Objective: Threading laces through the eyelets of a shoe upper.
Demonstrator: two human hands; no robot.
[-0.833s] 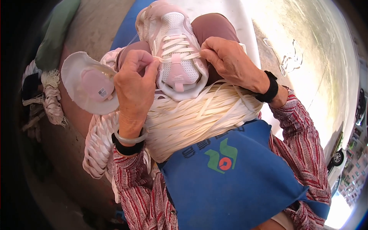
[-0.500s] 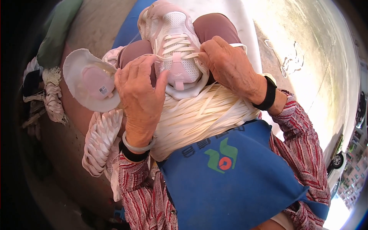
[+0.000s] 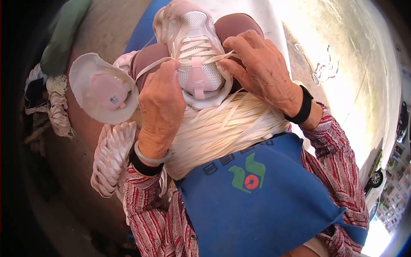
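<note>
A pink and white sneaker [image 3: 200,79] lies between my knees, its toe pointing away from me. Its cream shoelace [image 3: 150,65] crosses the tongue, with strands running out to both sides. My left hand [image 3: 160,109] is closed at the left of the shoe's opening, pinching that lace; a loose length trails over my left knee. At the other side, my right hand [image 3: 265,70] has thumb and forefinger apart, with a lace strand in the gap between them. Its remaining fingers are curled and partly hidden. Under the shoe, a thick bundle of cream laces [image 3: 227,124] covers my lap.
Left of my knee is a white and pink shoe piece [image 3: 102,90] with a small label. Below it hangs a braided hank of laces [image 3: 112,160]. A blue apron [image 3: 257,201] covers my front. Loose laces [image 3: 326,68] lie on the floor at right.
My left hand has turned inward and closed on the lace, lifting a strand over the left knee. My right thumb and forefinger have parted, and that hand has moved slightly up.
</note>
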